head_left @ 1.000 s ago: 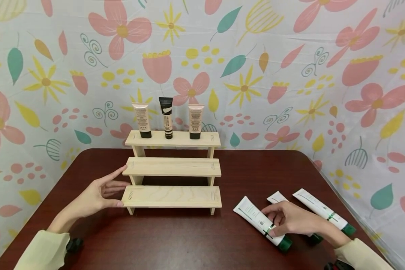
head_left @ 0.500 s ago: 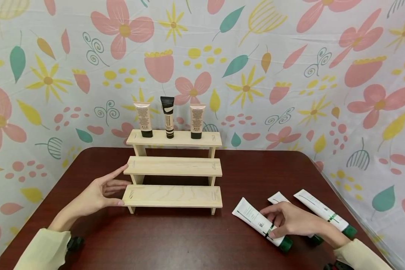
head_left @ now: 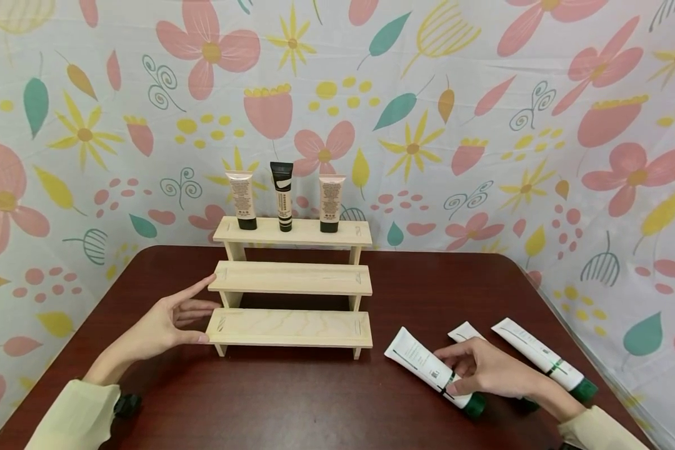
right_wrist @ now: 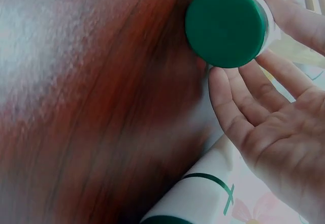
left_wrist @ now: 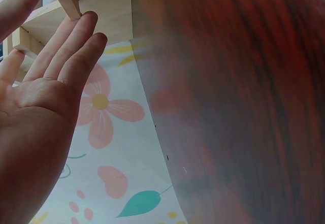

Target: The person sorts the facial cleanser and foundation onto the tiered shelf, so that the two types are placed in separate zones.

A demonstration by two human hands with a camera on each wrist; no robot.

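The right hand [head_left: 489, 369] was curled round a white squeeze tube [head_left: 427, 367], thumb and fingers set on opposite sides near its green cap [head_left: 474, 406]. The tube was held slantwise at the right of the bench [head_left: 292, 400]; whether it touched the wood could not be told. A second white tube [head_left: 464, 331] was partly hidden behind that hand, and a third white tube [head_left: 540, 353] was laid farther right. The left hand [head_left: 160, 328] was held with fingers extended, index fingertip and thumb touching the left side of a three-tier wooden display stand [head_left: 292, 277]. On its top tier [head_left: 306, 231], a pale pink tube [head_left: 242, 200], a black-and-beige tube [head_left: 284, 199] and another pale pink tube [head_left: 330, 203] were stood upright. A floral backdrop [head_left: 337, 81] was hung behind.
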